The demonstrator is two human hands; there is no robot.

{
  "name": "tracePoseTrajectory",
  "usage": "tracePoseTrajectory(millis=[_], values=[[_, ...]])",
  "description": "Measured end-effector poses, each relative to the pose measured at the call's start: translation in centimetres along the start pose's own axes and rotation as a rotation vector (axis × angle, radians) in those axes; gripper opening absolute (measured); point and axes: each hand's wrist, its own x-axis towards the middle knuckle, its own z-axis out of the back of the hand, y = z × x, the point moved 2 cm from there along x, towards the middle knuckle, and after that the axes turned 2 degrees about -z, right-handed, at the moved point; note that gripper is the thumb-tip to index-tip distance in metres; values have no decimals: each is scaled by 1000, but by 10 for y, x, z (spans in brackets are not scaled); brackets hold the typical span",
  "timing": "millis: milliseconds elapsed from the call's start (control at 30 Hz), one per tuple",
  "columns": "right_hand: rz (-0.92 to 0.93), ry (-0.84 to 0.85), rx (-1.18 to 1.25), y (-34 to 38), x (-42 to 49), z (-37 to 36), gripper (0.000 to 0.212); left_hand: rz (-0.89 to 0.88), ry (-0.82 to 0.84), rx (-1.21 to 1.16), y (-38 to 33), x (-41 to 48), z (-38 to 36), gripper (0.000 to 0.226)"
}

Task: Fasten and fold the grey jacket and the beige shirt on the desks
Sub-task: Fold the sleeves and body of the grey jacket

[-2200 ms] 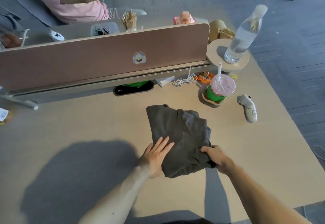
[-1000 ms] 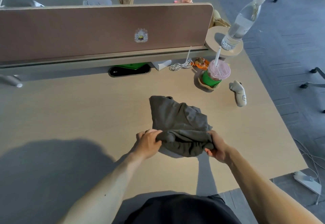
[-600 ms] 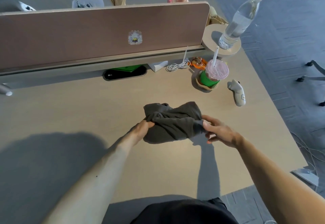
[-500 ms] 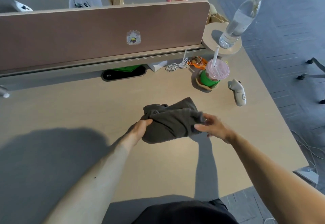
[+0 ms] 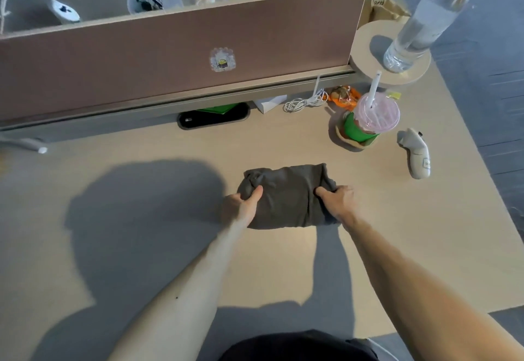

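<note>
The grey jacket (image 5: pixel 286 194) lies on the desk (image 5: pixel 141 196) as a small folded bundle, a little right of the middle. My left hand (image 5: pixel 241 207) grips its left end, thumb on top and fingers tucked under the cloth. At the bundle's right end my right hand (image 5: pixel 338 200) holds the fabric the same way, thumb pressed into a crease. No beige shirt is in view.
A brown divider panel (image 5: pixel 170 54) closes the desk's far side. To the right stand a lidded cup with a straw (image 5: pixel 368 125), a white controller (image 5: pixel 416 156), a coiled white cable (image 5: pixel 303 102) and a water bottle (image 5: pixel 425 20) on a round shelf. The desk edge runs down the right.
The near half of the jacket was lifted and folded over away from me, making a smaller bundle. Both hands moved from the near corners to the bundle's two ends.
</note>
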Motion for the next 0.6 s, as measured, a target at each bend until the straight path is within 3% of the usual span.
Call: tracePoseTrajectory(millis=[67, 133, 200, 333, 500, 600], values=[[-3, 27, 12, 1, 3, 1, 46, 12, -31, -15, -2, 2, -3, 65], [4, 59, 17, 1, 6, 4, 47, 22, -33, 2, -9, -2, -6, 56], [21, 81, 15, 2, 7, 9, 53, 94, 52, -47, -12, -6, -5, 69], [37, 200, 18, 4, 5, 16, 45, 228, 254, -189, -7, -22, 2, 92], [-24, 440, 177, -6, -17, 11, 40, 174, 221, -329, 10, -51, 9, 37], [-15, 530, 292, -5, -33, 8, 39, 125, 233, -424, 17, -71, 27, 43]])
